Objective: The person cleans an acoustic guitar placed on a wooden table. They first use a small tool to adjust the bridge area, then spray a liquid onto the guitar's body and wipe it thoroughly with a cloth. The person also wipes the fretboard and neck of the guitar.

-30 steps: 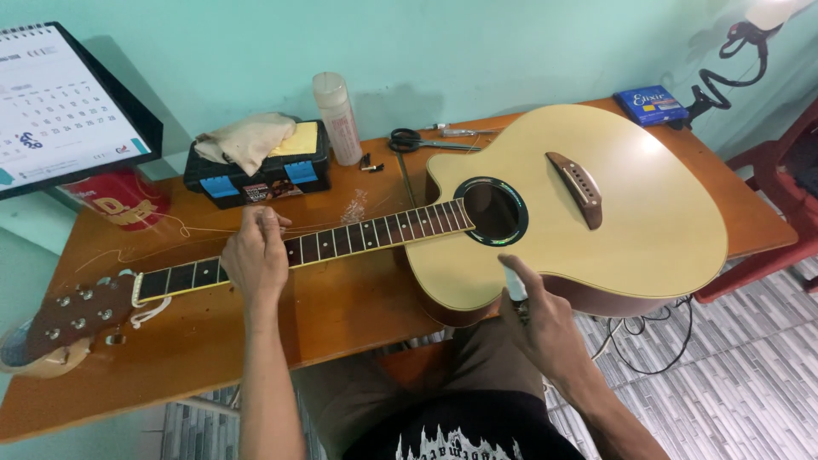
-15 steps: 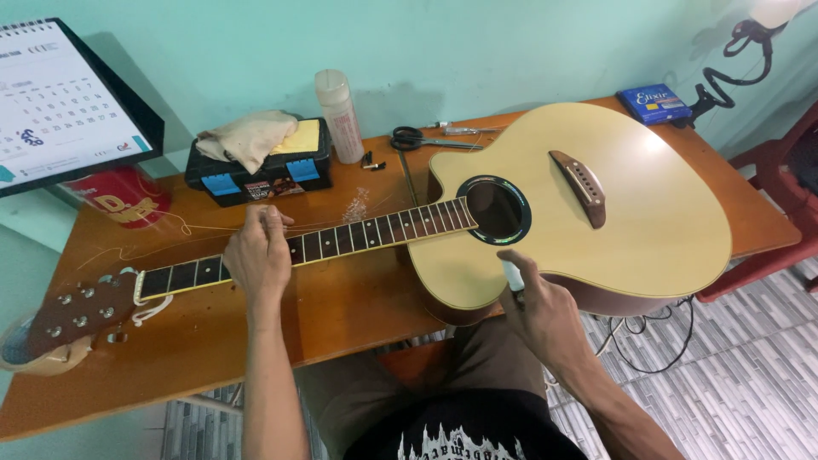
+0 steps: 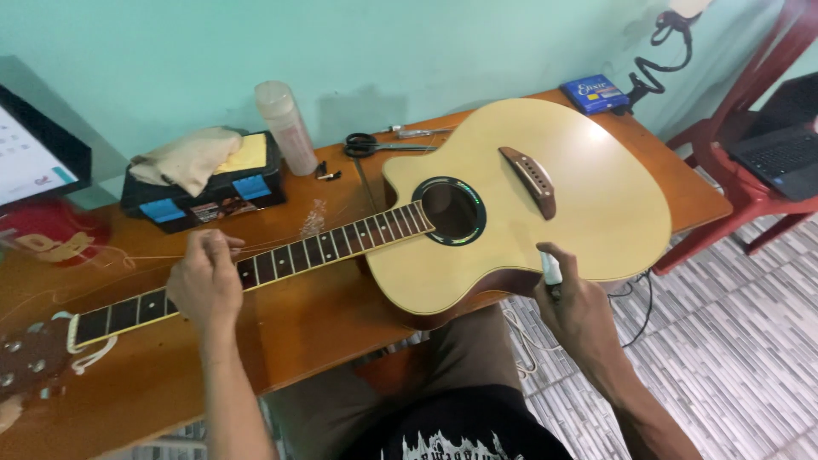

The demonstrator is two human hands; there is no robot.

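There is one acoustic guitar (image 3: pixel 545 196) lying on one wooden bench (image 3: pixel 290 324). Two hands are in view: one left hand (image 3: pixel 204 285) and one right hand (image 3: pixel 575 307). The right hand holds one small white-tipped tool (image 3: pixel 551 271). On the bench stand one black box (image 3: pixel 204 192) with two blue clips, one folded cloth (image 3: pixel 183 158) on top of it, and one white bottle (image 3: pixel 285 126). There is also one pair of scissors (image 3: pixel 371 145), one blue packet (image 3: pixel 594 92) and one red round thing (image 3: pixel 51 234). One red chair (image 3: pixel 750 183) carries one laptop (image 3: pixel 780 145).
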